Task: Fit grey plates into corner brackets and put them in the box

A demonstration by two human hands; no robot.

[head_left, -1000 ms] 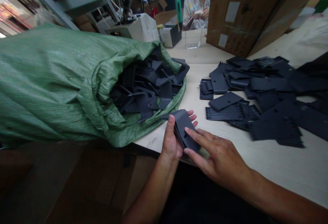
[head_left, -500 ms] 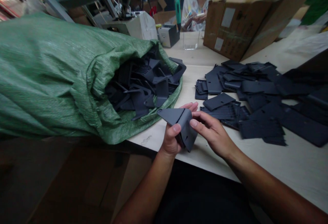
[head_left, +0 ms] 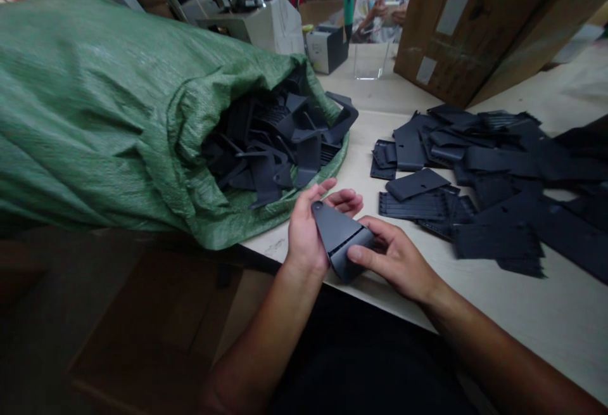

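A dark grey bent bracket (head_left: 339,231) with a triangular face and a small hole at its tip is held above the table's front edge. My right hand (head_left: 396,256) grips its lower right end, thumb on top and fingers mostly behind it. Beside its left edge, my left hand (head_left: 304,234) is loosely open, palm against the bracket and fingers stretched out beyond it. Just past my left hand, the mouth of a green woven sack (head_left: 142,130) shows many similar dark brackets (head_left: 266,177) inside.
Dark flat and bent pieces (head_left: 494,161) lie heaped on the white table (head_left: 560,313) at right. Behind them stands a tilted cardboard box (head_left: 456,41). A clear container (head_left: 370,63) and a small box (head_left: 327,47) sit farther back. Across the table is another person (head_left: 387,6).
The bracket has turned, so its triangular face now lies more toward me. My left thumb has come off its front and the left fingers have spread; my right hand has closed on its lower end.
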